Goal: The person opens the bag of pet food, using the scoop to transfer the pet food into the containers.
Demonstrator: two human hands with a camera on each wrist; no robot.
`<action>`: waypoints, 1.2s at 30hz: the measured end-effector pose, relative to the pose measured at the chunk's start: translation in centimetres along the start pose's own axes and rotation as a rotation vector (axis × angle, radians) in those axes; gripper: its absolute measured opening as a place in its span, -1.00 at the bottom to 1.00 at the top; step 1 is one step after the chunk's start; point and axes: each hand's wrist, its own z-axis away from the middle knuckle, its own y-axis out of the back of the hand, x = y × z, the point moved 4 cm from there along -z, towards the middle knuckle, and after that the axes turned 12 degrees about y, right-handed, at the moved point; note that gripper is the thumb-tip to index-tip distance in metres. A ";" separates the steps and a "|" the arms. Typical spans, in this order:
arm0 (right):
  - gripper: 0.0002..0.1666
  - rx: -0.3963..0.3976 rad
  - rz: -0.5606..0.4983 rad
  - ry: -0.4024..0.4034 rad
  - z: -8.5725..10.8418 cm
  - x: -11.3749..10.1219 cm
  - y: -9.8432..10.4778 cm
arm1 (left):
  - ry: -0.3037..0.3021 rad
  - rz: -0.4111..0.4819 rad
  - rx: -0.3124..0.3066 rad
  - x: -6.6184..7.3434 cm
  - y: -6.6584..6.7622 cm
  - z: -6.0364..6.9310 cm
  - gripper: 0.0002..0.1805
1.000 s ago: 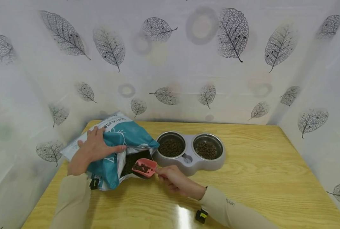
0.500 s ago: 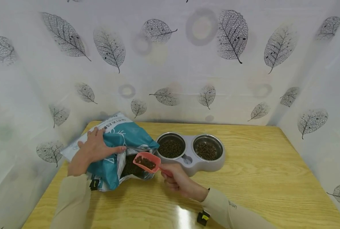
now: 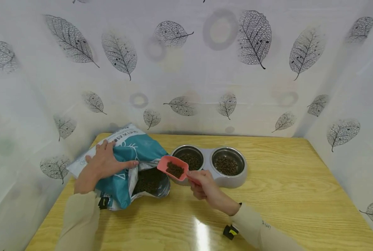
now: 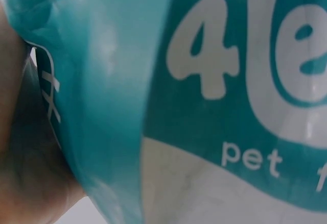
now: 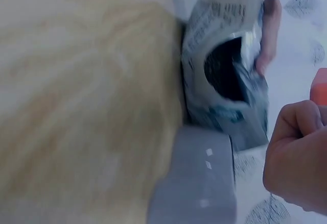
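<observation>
My right hand (image 3: 211, 190) grips the handle of a pink scoop (image 3: 162, 164) that holds brown kibble. The scoop hangs raised in front of the left steel bowl (image 3: 175, 150), covering part of its near rim. In the right wrist view, curled fingers (image 5: 299, 147) show with only a bit of the scoop at the edge. A teal and white pet food bag (image 3: 149, 144) lies on its side, its mouth facing right with kibble inside. Spread across the bag's top, my left hand (image 3: 103, 162) presses it, thumb extended toward the mouth. Teal bag film fills the left wrist view.
A grey double-bowl stand (image 3: 233, 182) is just right of the bag. Its right steel bowl (image 3: 243, 158) also contains kibble. All stand on a wooden table (image 3: 299, 195), with leaf-patterned sheeting (image 3: 202, 76) behind and at both sides.
My right hand has lifted the loaded scoop up and right, out of the bag's mouth toward the left bowl. The left hand and the bag stay almost still.
</observation>
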 end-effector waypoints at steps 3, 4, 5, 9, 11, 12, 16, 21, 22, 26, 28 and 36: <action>-0.37 0.055 0.168 0.064 0.1 -1.4 1.9 | 0.001 -0.002 -0.003 -0.1 0.0 -0.1 0.51; -0.35 0.074 0.232 0.087 0.2 -1.9 2.6 | 0.002 -0.005 -0.004 -0.1 0.0 -0.1 0.51; -0.34 0.096 0.300 0.105 0.3 -2.3 3.3 | 0.004 -0.006 -0.004 -0.2 0.0 -0.1 0.52; -0.33 0.203 0.602 0.147 0.8 -4.5 6.5 | 0.006 -0.006 -0.002 -0.1 0.0 -0.2 0.52; -0.34 0.249 0.721 0.112 1.2 -5.4 8.1 | 0.006 -0.004 0.000 -0.1 0.0 -0.2 0.52; -0.34 0.264 0.771 0.092 1.5 -5.8 8.9 | 0.005 -0.003 0.000 -0.1 0.0 -0.2 0.52; -0.35 0.291 0.927 -0.027 2.9 -6.9 11.9 | 0.006 -0.003 -0.003 -0.1 -0.1 -0.2 0.52; -0.34 0.291 1.151 -0.100 4.4 -7.8 14.6 | 0.003 -0.002 -0.005 0.0 0.0 -0.1 0.51; -0.35 0.290 1.189 -0.107 4.6 -7.9 15.0 | 0.003 -0.002 -0.005 0.0 0.0 -0.1 0.51; -0.36 0.272 1.288 -0.116 4.9 -7.8 15.8 | 0.003 -0.006 -0.004 0.1 0.0 -0.1 0.52; -0.37 0.265 1.317 -0.121 4.9 -7.7 15.9 | 0.003 -0.008 -0.004 0.0 0.0 -0.1 0.52; -0.37 0.219 1.344 -0.094 3.9 -7.3 14.8 | 0.005 -0.005 -0.010 -0.1 -0.1 -0.1 0.52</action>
